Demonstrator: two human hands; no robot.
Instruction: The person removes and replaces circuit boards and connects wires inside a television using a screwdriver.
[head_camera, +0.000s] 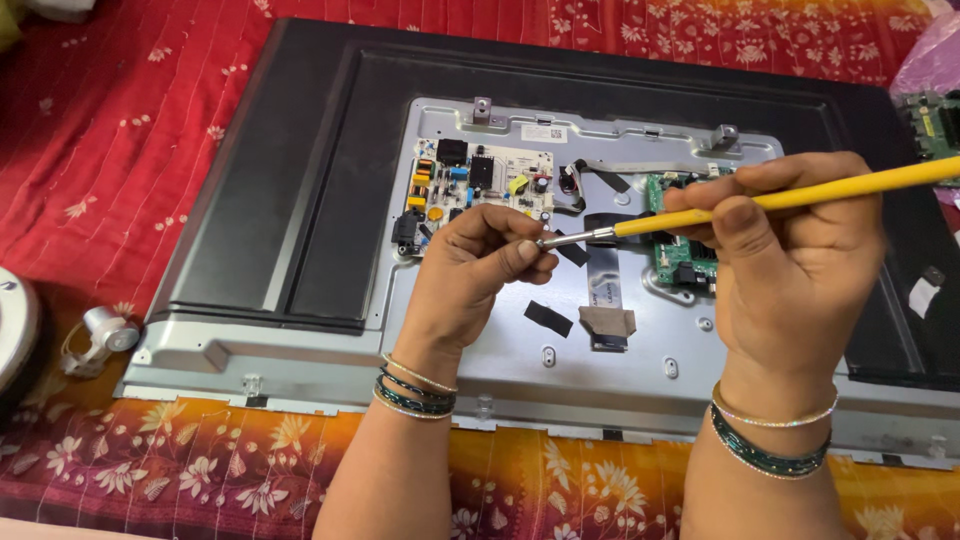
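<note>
A flat television panel (300, 180) lies face down with its back cover off, showing a grey metal plate (480, 350). A white power board (480, 180) sits at the upper middle and a green circuit board (680, 255) to its right. My right hand (790, 250) grips a yellow-handled paintbrush (800, 195) that points left. My left hand (480, 265) pinches the brush's bristle tip at the metal ferrule, just below the white board. Both wrists wear bangles.
Black tape pieces (548, 318) and a flat ribbon cable (605, 300) lie on the plate. A red floral cloth (100, 130) covers the surface underneath. A small white part (105, 330) and a round white object (15, 330) sit at the left. Another green board (935, 120) lies at the far right.
</note>
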